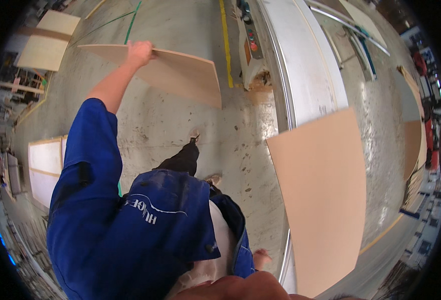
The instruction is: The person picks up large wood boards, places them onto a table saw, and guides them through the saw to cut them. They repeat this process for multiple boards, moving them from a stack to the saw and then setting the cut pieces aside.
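My left hand (140,53) is closed over the top edge of a thin tan wood-fibre board (188,75), carried on edge in front of me above the floor. Its fingers wrap round that edge, partly out of sight. Low in the picture, beside my jacket, only part of my right hand (261,259) shows, and its fingers are too unclear to read. Nearest to it on the right is a second tan board (323,200), which lies flat on a long white machine bed (308,60) with a metal rail along its side.
A control panel with coloured buttons (252,42) stands at the machine's far left side. Pale panels (50,40) are at the far left, and a framed white panel (45,167) is at my left. More boards (413,145) are stacked at the right. Yellow tape (225,45) marks the grey floor.
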{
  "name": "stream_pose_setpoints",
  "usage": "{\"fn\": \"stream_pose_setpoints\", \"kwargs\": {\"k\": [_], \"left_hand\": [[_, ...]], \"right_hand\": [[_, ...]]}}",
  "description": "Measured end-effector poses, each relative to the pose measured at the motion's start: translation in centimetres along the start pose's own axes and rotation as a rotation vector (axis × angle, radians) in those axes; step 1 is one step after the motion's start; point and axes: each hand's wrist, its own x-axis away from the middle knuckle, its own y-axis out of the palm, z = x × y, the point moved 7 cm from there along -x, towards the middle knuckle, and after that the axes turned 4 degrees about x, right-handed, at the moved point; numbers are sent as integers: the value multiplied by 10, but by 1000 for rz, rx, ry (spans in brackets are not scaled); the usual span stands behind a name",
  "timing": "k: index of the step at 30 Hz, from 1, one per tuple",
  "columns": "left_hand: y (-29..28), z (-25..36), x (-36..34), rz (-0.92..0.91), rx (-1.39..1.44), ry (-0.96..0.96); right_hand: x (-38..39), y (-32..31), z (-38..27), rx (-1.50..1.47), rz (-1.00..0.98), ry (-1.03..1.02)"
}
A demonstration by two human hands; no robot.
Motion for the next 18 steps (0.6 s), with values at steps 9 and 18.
{"fn": "stream_pose_setpoints", "kwargs": {"k": [9, 18], "left_hand": [[-38, -36, 72, 321, 191, 189], [-20, -137, 148, 313, 647, 539]], "right_hand": [[304, 537, 350, 558, -939, 510], [482, 656, 446, 383, -1013, 748]]}}
